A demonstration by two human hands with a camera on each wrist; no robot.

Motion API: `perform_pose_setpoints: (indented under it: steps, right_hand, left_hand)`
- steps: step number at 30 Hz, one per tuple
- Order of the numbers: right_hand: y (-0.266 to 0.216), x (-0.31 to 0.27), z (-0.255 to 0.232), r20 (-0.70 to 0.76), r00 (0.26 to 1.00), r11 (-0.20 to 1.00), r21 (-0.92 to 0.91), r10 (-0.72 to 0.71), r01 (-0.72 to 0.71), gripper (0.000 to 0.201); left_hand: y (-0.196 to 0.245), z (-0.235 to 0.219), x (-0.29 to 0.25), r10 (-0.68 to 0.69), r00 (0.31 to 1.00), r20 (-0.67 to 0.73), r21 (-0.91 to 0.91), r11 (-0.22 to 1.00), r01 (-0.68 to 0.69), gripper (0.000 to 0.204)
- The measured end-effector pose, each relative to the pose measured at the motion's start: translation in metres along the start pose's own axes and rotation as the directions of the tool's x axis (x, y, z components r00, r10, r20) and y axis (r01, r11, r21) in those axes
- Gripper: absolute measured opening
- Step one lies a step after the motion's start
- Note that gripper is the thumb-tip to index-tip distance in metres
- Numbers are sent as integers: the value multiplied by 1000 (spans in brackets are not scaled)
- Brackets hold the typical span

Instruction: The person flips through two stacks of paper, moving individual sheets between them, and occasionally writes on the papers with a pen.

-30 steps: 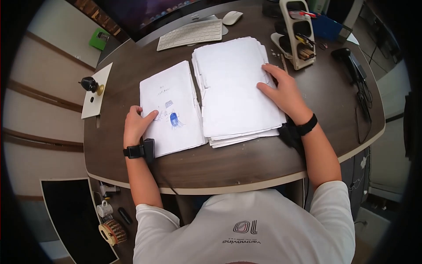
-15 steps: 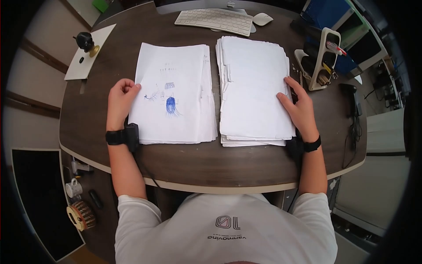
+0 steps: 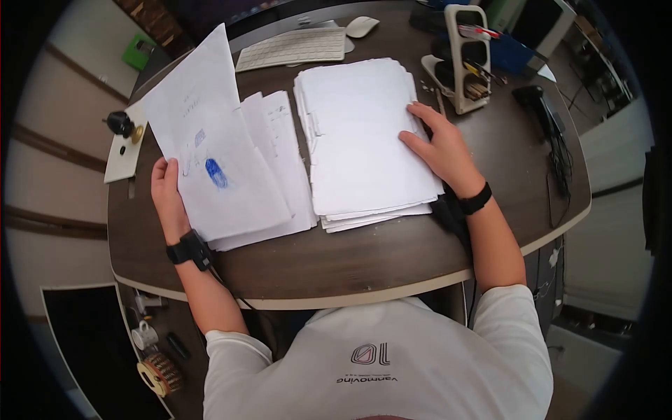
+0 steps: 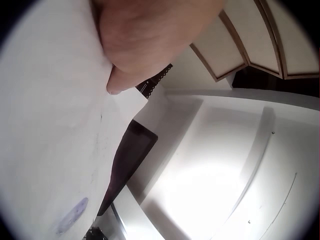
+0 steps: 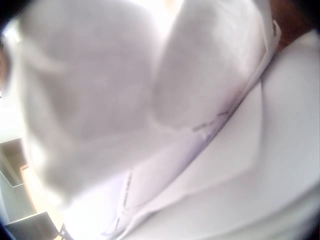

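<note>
In the head view, my left hand (image 3: 168, 199) pinches the left edge of a sheet of paper (image 3: 241, 185) with a blue pen drawing on it. The sheet is raised and tilted, its far corner standing up over the desk. Beneath it lies a left stack of papers (image 3: 282, 129) with some handwriting. In the left wrist view the thumb side of the hand (image 4: 145, 42) presses against the white sheet (image 4: 50, 130). My right hand (image 3: 444, 150) rests on the right edge of a thicker stack of blank-topped papers (image 3: 360, 140), thumb and index finger extended on top.
Behind the stacks are a white keyboard (image 3: 294, 49) and a mouse (image 3: 362, 26). A pen holder (image 3: 458, 63) stands at the back right, with a black corded device (image 3: 539, 108) beyond it. A small black object on a gold base (image 3: 120, 124) stands at the left.
The left hand has lifted the top sheet with the drawing off the left stack and moved it leftward, tilting it up. The right hand stays on the right stack.
</note>
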State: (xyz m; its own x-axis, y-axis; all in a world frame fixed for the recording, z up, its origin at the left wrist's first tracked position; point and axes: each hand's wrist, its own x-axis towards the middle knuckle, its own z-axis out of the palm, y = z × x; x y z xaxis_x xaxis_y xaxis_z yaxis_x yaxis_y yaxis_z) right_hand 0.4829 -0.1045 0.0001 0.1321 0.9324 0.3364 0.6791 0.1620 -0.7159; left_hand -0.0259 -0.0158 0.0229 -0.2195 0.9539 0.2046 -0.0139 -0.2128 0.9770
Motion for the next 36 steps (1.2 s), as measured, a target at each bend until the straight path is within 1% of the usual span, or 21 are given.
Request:
perform_pose_setpoints:
  steps: [2,4,6,8,10,12,13,15,16,18,22,24,25,27,28,30,31,32,34,35,36]
  right_hand:
    - [-1,0,-1,19,999,999,-19,-39,40,56]
    - [-1,-1,-1,5,1000,999,-27,-29,29,55]
    - [-1,-2,0,20,1000,999,-32,-24,25,55]
    - [-3,-2,1,9,999,999,-27,-35,35,55]
    - [-2,-2,-1,12,999,999,8,-35,35,55]
    - [6,0,5,3,999,998,21,-51,51,54]
    - [7,2,6,0,998,997,35,-64,64,53]
    - [7,0,6,-20,997,997,17,-79,79,52]
    - [5,-1,5,-31,995,995,-4,-96,96,51]
    - [2,-2,3,-27,996,996,-6,-86,86,49]
    - [5,-2,6,-40,994,994,-4,-105,105,46]
    - [0,-2,-1,-18,998,998,41,-57,57,46]
    - [-5,1,-3,6,1000,996,85,-17,16,45]
    - [-8,1,-2,-20,1000,993,115,22,-20,45]
    - [-9,1,-2,-43,997,988,146,60,-53,46]
    - [-1,-3,7,-120,990,995,61,-73,81,51]
    - [1,-5,7,-99,987,992,3,-124,124,55]
    - [3,-5,6,-50,992,993,20,-114,115,58]
    - [6,-5,7,-55,990,991,25,-128,130,57]
    - [6,-5,8,-54,991,993,7,-118,119,58]
    - [5,-4,6,-39,994,994,25,-101,102,57]
  left_hand:
    - [22,35,-13,-89,996,28,-63,994,91,22]
    - [31,74,-21,-113,991,72,-91,989,119,22]
    - [32,114,-27,-128,972,196,58,991,119,22]
    - [24,155,-31,-97,949,300,60,995,82,24]
    - [16,188,-37,-138,949,284,95,989,116,29]
    - [8,203,-43,-69,944,324,280,960,-26,38]
    - [9,211,-50,-66,942,329,280,960,-30,38]
    - [12,220,-64,43,956,289,549,811,-203,38]
    - [7,219,-62,39,955,295,554,807,-204,38]
    - [-11,212,-58,63,953,296,437,878,-194,34]
    - [-22,209,-57,67,961,269,415,892,-178,29]
    - [-13,211,-67,-58,968,244,471,880,-66,34]
    - [-11,211,-71,-56,966,252,464,883,-70,34]
    - [-8,210,-77,0,956,292,562,809,-172,38]
    - [-8,207,-78,13,952,305,538,823,-184,38]
    - [-14,203,-81,115,923,366,547,776,-314,49]
    - [-7,207,-87,100,927,361,569,764,-304,53]
    - [2,209,-92,86,929,360,585,755,-296,57]
    - [-5,204,-89,148,868,474,559,711,-426,63]
    - [-5,206,-91,165,853,495,515,735,-441,63]
    - [-4,206,-92,106,870,481,526,759,-384,65]
